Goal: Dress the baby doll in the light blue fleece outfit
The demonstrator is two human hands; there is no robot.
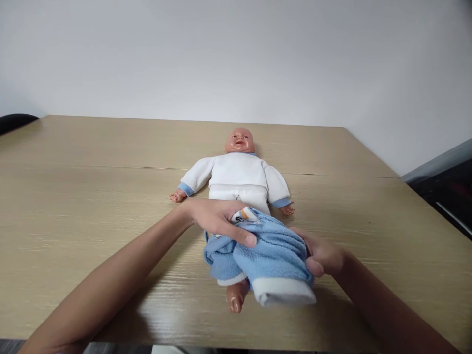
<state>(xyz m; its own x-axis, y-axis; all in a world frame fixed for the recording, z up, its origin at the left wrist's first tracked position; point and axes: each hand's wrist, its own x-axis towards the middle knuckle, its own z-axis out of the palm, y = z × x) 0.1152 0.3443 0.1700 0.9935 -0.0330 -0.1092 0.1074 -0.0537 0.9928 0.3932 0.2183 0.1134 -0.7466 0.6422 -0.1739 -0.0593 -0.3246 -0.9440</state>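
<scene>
A baby doll (239,169) lies on its back, head away from me, in a white top with blue cuffs. Light-blue doll pants (273,250) with white cuffs are bunched around its legs, below the white cloth at its waist. My left hand (221,221) grips the pants near the waistband, thumb on top and the other fingers hidden. At the pants' right side, my right hand (322,253) is closed on the cloth, thumb in front. One doll foot (236,296) sticks out of the left pant leg. The other foot does not show past the right cuff.
All this rests on a light wooden table (92,196) with a seam across it. Behind stands a plain pale wall (221,59). Dark objects appear at the left edge (16,122) and the right edge (446,187) of the view.
</scene>
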